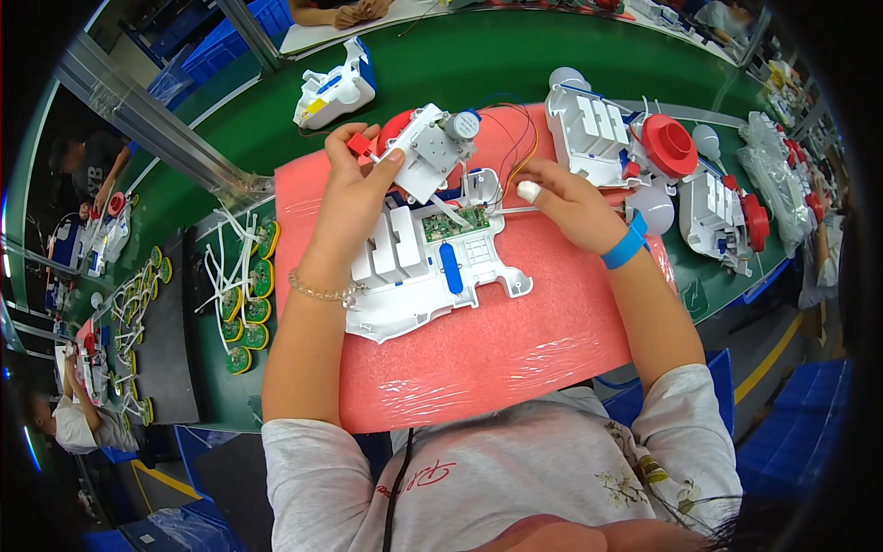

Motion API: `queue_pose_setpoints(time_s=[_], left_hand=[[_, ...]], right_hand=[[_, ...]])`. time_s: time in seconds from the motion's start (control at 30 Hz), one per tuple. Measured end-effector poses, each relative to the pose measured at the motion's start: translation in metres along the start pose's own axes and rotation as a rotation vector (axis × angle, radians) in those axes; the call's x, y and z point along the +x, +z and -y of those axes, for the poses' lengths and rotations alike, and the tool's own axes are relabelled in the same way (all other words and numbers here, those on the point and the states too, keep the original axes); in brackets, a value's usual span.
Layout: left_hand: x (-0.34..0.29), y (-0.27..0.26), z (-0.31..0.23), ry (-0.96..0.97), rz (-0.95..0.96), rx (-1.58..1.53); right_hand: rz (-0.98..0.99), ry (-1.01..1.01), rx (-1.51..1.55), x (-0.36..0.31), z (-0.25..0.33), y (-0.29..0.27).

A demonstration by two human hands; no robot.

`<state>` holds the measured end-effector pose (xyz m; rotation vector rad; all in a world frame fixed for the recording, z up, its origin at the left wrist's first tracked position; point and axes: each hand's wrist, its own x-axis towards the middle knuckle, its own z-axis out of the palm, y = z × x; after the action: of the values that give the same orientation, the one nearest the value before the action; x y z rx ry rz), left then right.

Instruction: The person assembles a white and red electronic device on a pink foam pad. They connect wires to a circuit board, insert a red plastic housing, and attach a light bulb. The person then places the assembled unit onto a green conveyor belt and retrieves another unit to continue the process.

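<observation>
My left hand [354,179] is closed on a motor assembly [425,152], a whitish plate with a round silver motor on top and red parts at its left. It holds the assembly tilted above the far part of an open white plastic housing [395,308]. Inside the housing are a green circuit board [457,223], a blue oval piece [451,268] and white upright compartments. My right hand [570,207], with a white cover on the thumb, is closed around thin coloured wires [531,147] right of the board. Its fingertips partly hide the wires.
Pink foam [478,354] lies under the housing. Similar white units with red round parts [669,145] stand at the right. Several round green boards with white leads [261,277] lie at the left. A white-and-blue shell [337,87] sits beyond; other people work around.
</observation>
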<state>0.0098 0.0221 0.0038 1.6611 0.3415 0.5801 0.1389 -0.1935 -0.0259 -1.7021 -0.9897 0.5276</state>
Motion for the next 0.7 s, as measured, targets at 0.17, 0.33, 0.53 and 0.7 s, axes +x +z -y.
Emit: queue_pose_setpoints(time_s=[0.17, 0.33, 0.53, 0.7], left_hand=[[0.000, -0.001, 0.000, -0.014, 0.000, 0.020], [-0.002, 0.001, -0.002, 0.011, 0.007, 0.005], [-0.002, 0.000, 0.000, 0.070, 0.011, -0.006], [-0.001, 0.001, 0.001, 0.086, 0.009, 0.003]], right_hand=[[-0.126, -0.088, -0.150, -0.001, 0.002, -0.001], [-0.253, -0.095, -0.093, -0.003, 0.004, 0.000], [-0.242, -0.142, -0.079, -0.007, 0.014, 0.002], [-0.177, -0.221, -0.119, -0.007, 0.012, 0.002]])
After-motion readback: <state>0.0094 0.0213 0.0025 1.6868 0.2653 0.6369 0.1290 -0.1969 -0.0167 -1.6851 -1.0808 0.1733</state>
